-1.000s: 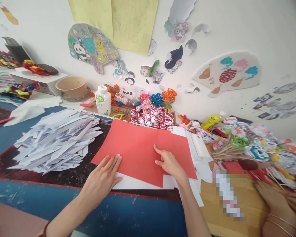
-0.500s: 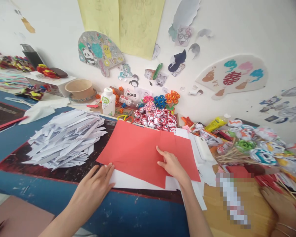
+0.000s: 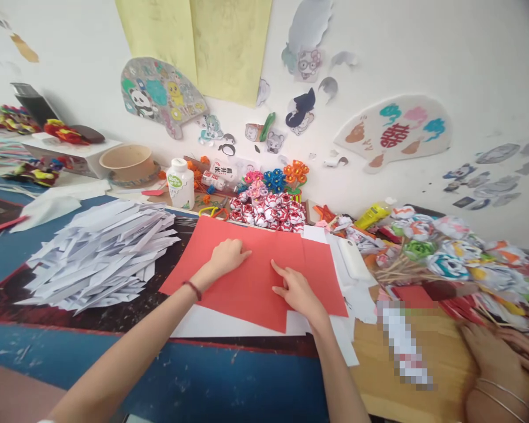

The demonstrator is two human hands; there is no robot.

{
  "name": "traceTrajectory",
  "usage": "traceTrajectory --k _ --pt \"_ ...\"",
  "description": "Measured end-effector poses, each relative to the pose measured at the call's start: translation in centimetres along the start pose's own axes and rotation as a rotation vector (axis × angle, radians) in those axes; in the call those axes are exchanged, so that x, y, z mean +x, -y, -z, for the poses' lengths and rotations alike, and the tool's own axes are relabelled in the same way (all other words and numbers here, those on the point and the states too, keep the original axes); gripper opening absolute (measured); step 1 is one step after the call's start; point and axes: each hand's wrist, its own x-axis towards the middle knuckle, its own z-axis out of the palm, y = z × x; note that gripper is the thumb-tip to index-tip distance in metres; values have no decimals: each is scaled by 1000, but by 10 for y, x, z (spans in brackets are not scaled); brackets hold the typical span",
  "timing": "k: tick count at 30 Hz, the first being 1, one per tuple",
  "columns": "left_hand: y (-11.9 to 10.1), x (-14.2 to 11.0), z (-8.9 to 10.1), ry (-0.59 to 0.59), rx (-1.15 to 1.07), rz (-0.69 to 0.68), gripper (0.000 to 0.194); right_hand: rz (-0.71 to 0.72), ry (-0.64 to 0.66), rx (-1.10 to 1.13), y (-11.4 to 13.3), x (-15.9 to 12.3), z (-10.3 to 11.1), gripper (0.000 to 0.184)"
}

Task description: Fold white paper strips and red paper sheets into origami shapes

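Note:
My left hand point(image 3: 228, 257) rests on a sheet of red paper point(image 3: 255, 305), its fingers curled under and its thumb pointing right. No object shows in it. On the same sheet, my right hand point(image 3: 297, 291) has its index finger and thumb spread apart, the other fingers folded. A second red piece point(image 3: 324, 270) extends on the right, with an edge line between the two. White paper point(image 3: 198, 324) shows from beneath the red. To the left lies a heap of folded white paper strips point(image 3: 101, 252) on a dark mat point(image 3: 92, 320).
Behind the red paper stand a white bottle point(image 3: 180, 185), red-and-white paper balls point(image 3: 271, 211) and a round tan container point(image 3: 127, 163). Paper flowers on sticks point(image 3: 449, 264) pile up at the right. Another person's hands point(image 3: 489, 346) are at the wooden board point(image 3: 365, 382).
My left hand has moved from the near left edge of the red paper up onto its middle, fingers now curled. My right hand stays in about the same place on the paper.

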Motion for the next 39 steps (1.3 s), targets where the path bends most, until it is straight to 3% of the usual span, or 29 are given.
traceTrajectory --k 4,7,9,12,14,15,17,19,23,28,31,35,39 --pt "-14 34 -1 83 -97 -145 30 13 -81 59 -4 -5 -9 64" --pt "-18 40 10 76 -154 -286 29 15 -225 166 -8 -15 -17 59" --pt "-19 33 27 60 -180 -367 31 -23 -422 242 -12 -24 -20 65" --pt "-21 10 61 9 -221 -483 34 -104 -759 312 -17 -35 -14 92" --pt "-22 -9 83 -120 -278 -626 36 -90 -840 388 -17 -39 -5 97" --pt "-21 -17 91 -180 -285 -687 37 -57 -841 429 -16 -40 1 89" --pt "-14 -31 99 -281 -258 -823 37 66 -834 456 -12 -42 10 55" --pt "1 -39 94 -341 -175 -907 36 249 -884 389 -5 -46 15 25" --pt "51 -46 59 -354 96 -815 40 587 -937 32 7 -56 0 41" --pt "99 -70 25 -213 211 -628 44 703 -779 -417 24 -57 -44 36" --pt "101 -99 21 -153 157 -569 43 666 -747 -527 36 -54 -62 33" --pt "89 -135 15 -79 158 -615 75 666 -699 -557 52 -49 -72 31" --pt "83 -158 -7 -105 260 -603 75 754 -709 -532 58 -46 -74 33"
